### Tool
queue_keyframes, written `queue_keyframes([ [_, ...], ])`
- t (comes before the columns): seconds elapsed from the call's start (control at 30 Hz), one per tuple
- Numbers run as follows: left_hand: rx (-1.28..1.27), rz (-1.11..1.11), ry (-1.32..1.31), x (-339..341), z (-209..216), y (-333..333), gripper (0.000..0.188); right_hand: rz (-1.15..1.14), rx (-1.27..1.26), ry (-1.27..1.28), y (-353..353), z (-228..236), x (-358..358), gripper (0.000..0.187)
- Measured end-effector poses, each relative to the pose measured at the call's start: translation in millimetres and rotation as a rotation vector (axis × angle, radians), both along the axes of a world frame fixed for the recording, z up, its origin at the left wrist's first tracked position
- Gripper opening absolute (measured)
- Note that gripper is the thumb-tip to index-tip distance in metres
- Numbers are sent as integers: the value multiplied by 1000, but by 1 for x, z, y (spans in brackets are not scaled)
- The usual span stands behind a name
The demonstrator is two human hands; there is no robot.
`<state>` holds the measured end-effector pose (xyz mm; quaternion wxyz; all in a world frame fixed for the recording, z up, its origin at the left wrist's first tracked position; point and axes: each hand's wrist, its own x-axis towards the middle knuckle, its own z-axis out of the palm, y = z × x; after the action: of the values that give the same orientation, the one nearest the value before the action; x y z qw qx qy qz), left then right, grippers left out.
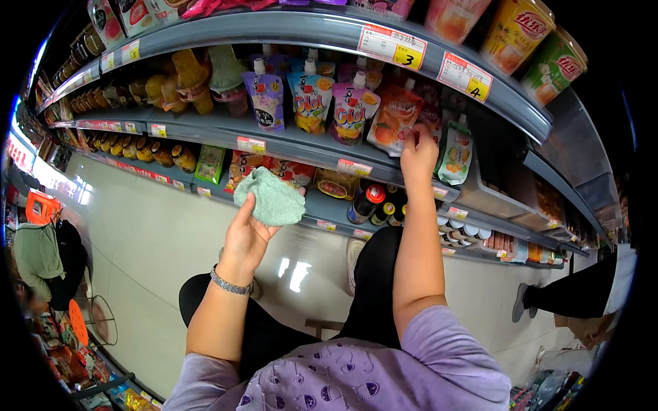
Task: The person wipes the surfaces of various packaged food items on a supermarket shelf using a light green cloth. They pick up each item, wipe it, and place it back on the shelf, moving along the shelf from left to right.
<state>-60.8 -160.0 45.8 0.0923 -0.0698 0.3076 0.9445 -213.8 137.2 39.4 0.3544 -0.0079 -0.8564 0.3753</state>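
A folded pale green cloth [271, 197] is gripped in my left hand [248, 236], held out in front of the lower shelf. My right hand [419, 154] reaches onto the middle shelf, its fingers closed on the edge of an orange spouted drink pouch [395, 122]. That pouch stands tilted at the shelf front. To its left are a purple-pink pouch [354, 109], a blue pouch [311, 99] and a dark purple pouch [264, 99], each with a white cap. On the right stands a white and green pouch [455, 151].
The middle shelf edge [288, 152] carries price tags. Above it juts the upper shelf edge [329, 31], with cups on top. Dark bottles [367, 203] stand below. A person's leg [569, 291] is at right; another person [48, 257] is at far left, near an orange stool [42, 207].
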Motion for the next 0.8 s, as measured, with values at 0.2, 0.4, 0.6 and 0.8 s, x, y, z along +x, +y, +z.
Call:
queue_keyframes([
  [0.2, 5, -21, -1, 0, -2, 2, 42, -6, 48, 90, -2, -5, -4, 9],
  [0.4, -11, -30, -12, -3, -7, 4, 42, -104, 49, 37, -10, -4, -10, 9],
  [0.6, -8, -19, -23, -2, -5, 5, 41, -13, 267, -42, -16, 3, 8, 29],
  [0.8, -2, -26, -15, -2, -5, 4, 42, -25, 406, -46, -40, 9, 25, 58],
])
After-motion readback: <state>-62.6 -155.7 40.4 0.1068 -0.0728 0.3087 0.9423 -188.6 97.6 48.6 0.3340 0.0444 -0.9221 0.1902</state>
